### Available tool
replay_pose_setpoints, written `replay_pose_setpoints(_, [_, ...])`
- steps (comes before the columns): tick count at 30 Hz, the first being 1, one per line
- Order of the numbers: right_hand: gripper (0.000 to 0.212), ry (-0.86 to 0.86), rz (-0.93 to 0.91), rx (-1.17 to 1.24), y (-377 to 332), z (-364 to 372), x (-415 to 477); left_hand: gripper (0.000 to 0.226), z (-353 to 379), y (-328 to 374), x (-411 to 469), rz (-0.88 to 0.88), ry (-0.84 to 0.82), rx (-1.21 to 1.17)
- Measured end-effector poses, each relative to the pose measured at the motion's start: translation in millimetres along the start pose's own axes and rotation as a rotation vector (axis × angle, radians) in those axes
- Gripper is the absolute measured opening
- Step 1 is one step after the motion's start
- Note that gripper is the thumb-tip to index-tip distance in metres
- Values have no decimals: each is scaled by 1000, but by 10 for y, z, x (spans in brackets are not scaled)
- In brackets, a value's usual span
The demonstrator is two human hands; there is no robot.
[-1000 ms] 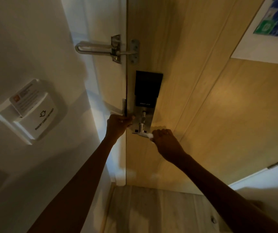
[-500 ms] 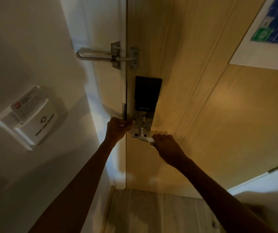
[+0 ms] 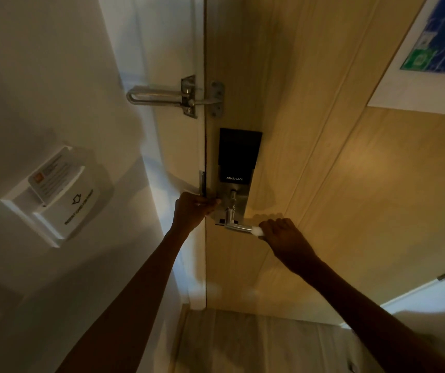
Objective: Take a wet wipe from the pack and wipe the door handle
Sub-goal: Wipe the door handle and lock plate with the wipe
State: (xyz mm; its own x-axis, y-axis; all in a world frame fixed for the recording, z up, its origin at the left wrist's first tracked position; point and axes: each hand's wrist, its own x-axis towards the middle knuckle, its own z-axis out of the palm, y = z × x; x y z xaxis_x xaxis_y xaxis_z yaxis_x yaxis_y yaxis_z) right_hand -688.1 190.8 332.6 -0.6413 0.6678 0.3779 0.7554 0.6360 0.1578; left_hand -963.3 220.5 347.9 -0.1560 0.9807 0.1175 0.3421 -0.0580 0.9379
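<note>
A silver lever door handle (image 3: 238, 227) sticks out from a metal lock plate under a black smart lock panel (image 3: 238, 154) on the wooden door (image 3: 337, 184). My right hand (image 3: 285, 238) is closed around a white wet wipe (image 3: 257, 231), and the wipe presses on the handle's free right end. My left hand (image 3: 193, 210) grips the door's edge by the latch plate, just left of the handle. The wipe pack is not in view.
A swing-bar door guard (image 3: 175, 96) spans frame and door above the lock. A white key-card holder (image 3: 54, 197) with a card sits on the left wall. A framed evacuation plan (image 3: 436, 49) hangs top right. Wooden floor (image 3: 256, 343) lies below.
My right hand has slid the wipe to the right along the lever, from near its base to its tip. My left hand stays on the door edge.
</note>
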Motion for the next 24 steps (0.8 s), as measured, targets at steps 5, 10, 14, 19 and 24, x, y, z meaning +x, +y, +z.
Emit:
replay_pose_setpoints(5, [15,-24,25,-6,246,-151,-158,31,27,-14,-24,3,33,-16])
replay_pose_setpoints(10, [18,-95,84,71,150,-169,-134,29,24,-10,-37,-13,23,-26])
replay_pose_setpoints(14, [39,-109,332,418,4,-274,-120,32,14,-42,-18,-29,24,-34])
replay_pose_setpoints(19, [16,50,846,909,7,-343,-167,29,-1,-9,-6,-58,-9,-47])
replay_pose_setpoints(24, [23,138,1251,1290,-3,-391,-186,26,2,27,4,-68,-17,-35])
